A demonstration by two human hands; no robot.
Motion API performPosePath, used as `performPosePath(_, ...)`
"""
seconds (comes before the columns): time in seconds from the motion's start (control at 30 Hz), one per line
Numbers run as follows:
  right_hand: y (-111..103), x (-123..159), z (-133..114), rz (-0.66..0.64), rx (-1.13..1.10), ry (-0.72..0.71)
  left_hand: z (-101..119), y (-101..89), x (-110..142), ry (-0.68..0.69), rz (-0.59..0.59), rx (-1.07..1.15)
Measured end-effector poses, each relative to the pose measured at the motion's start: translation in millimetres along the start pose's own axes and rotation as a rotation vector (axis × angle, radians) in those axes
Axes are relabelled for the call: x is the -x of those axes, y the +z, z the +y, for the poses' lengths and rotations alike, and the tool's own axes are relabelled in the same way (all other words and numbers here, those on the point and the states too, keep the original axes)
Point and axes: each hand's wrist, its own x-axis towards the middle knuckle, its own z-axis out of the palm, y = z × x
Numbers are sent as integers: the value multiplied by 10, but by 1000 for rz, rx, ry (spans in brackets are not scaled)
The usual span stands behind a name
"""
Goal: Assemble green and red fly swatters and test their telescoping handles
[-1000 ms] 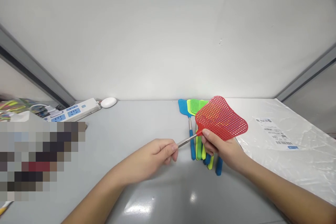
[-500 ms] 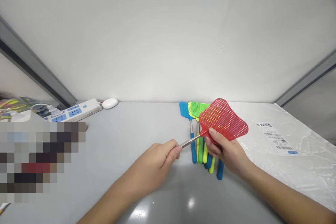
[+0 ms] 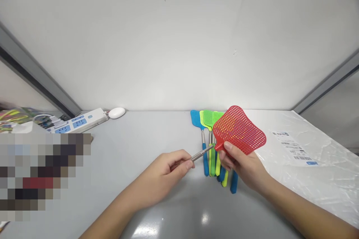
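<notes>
My right hand [image 3: 238, 162] is shut on the neck of a red plastic fly swatter head [image 3: 239, 130], its fingers under the mesh. My left hand [image 3: 169, 168] pinches a thin steel telescopic rod [image 3: 202, 153] between finger and thumb. The rod's far tip ends close to the red neck and looks slightly apart from it. Behind both hands, a bundle of several fly swatters with blue, green and yellow heads and handles [image 3: 211, 143] lies on the table, partly hidden by the red head.
A white power strip with blue sockets [image 3: 80, 121] and a white computer mouse [image 3: 116, 112] stand at the back left. A pixelated patch covers the front left. A plastic sheet with a printed label [image 3: 295, 147] lies at the right, against a white wall.
The steel rod has shifted left, and its tip no longer appears seated in the red neck. The red head has tilted slightly, and my hands have drawn slightly apart.
</notes>
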Motion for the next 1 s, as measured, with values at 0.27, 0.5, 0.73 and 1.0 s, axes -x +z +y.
performPosePath(0.27, 134, 12, -51, 83, -225, 137, -125, 135, -56, 296, 269, -502)
performPosePath(0.5, 143, 14, -87, 120, -271, 172, -228, 139, -70, 422, 418, -774)
performPosePath(0.73, 144, 19, -13, 130, -128, 65, -237, 152, -58, 430, 479, -882)
performPosePath(1.0, 144, 55, 38, 175, 11, 25, -231, 171, -59, 405, 494, -936)
